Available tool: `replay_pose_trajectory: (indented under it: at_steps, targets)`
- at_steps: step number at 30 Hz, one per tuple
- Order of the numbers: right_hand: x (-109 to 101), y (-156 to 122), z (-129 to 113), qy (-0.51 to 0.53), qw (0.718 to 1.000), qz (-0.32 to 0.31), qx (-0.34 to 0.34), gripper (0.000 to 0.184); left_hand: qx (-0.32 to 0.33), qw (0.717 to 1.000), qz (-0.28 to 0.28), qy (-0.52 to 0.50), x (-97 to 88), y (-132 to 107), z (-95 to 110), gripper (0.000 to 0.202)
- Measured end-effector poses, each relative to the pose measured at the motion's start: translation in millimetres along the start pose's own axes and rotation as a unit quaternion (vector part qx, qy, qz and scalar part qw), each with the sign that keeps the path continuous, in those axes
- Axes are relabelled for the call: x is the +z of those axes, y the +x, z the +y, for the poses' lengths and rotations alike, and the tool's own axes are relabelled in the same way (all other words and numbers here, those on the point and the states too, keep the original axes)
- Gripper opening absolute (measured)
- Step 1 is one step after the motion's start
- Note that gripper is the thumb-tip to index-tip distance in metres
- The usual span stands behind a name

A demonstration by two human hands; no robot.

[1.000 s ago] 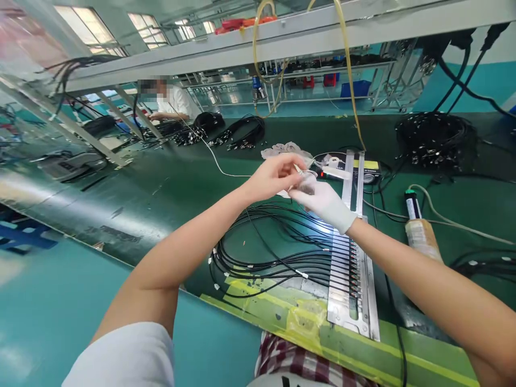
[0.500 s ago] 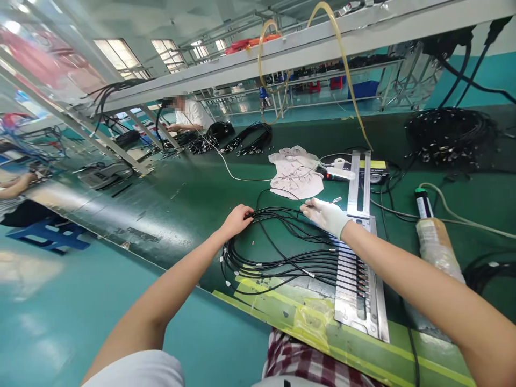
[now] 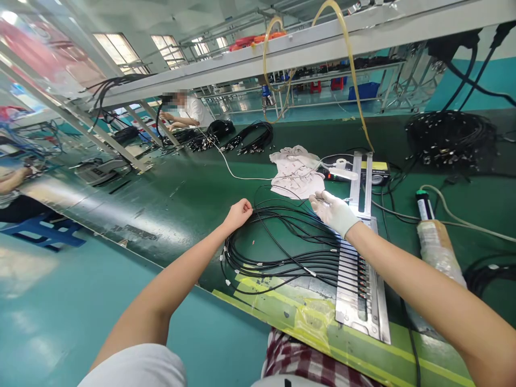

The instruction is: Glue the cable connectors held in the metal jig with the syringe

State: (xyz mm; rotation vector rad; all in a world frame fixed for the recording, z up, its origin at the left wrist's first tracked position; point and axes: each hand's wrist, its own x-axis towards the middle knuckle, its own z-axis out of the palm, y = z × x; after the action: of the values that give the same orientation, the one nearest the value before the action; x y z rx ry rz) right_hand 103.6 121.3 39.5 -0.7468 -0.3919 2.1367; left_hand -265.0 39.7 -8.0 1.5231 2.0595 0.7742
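My bare left hand (image 3: 239, 215) is closed in a pinch on a black cable at the left end of the looped bundle of black cables (image 3: 278, 263). In a white glove, my right hand (image 3: 335, 213) closes palm up around a thin cable end, whose small metal connector (image 3: 348, 200) sticks out to the right. Beneath and beside that hand lies a slotted metal fixture (image 3: 347, 301). Several cables run into its slots, with their tips in a row on the right. Part of the fixture is hidden behind my right hand and forearm.
A crumpled white cloth (image 3: 296, 174) and a power strip (image 3: 341, 174) lie beyond my hands. At the right stand a wrapped cylinder (image 3: 437, 242) and a heap of black cables (image 3: 451, 137). A metal shelf beam (image 3: 226, 67) crosses above. A co-worker (image 3: 193, 112) sits at the far left.
My right hand has moved a little to the right with the cable end, towards the fixture. My left hand has risen slightly, its fingers drawn closer together on the cable.
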Motion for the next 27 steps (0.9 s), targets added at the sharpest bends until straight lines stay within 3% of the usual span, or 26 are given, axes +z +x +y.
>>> replay_pose_trajectory:
  at_steps: [4, 7, 11, 17, 22, 27]
  targets:
    - [-1.3, 4.9, 4.6, -0.012, 0.999, 0.031, 0.004, 0.024, -0.039, 0.992, 0.021, -0.118, -5.0, 4.8, 1.4, 0.035]
    - [-1.6, 6.3, 3.7, -0.022, 0.999, 0.034, 0.008, 0.025, -0.090, 0.970, 0.052, -0.218, -16.6, 9.6, -0.7, 0.035]
    - [-5.8, 3.0, -3.7, -0.041, 0.999, 0.028, 0.002, 0.022, -0.169, 0.913, 0.128, -0.348, -43.7, 15.6, -12.1, 0.038]
    - [-18.5, -13.0, -10.6, -0.104, 0.994, 0.032, 0.019, 0.022, -0.273, 0.809, 0.212, -0.476, -81.4, 10.7, -44.7, 0.038]
    - [-26.7, -42.5, -15.2, -0.160, 0.986, 0.030, 0.037, 0.020, -0.292, 0.756, 0.237, -0.536, -85.3, -3.5, -67.4, 0.039]
    - [-34.5, -68.8, -25.3, -0.205, 0.978, 0.034, 0.027, 0.015, -0.245, 0.741, 0.229, -0.582, -102.4, -5.2, -70.1, 0.038]
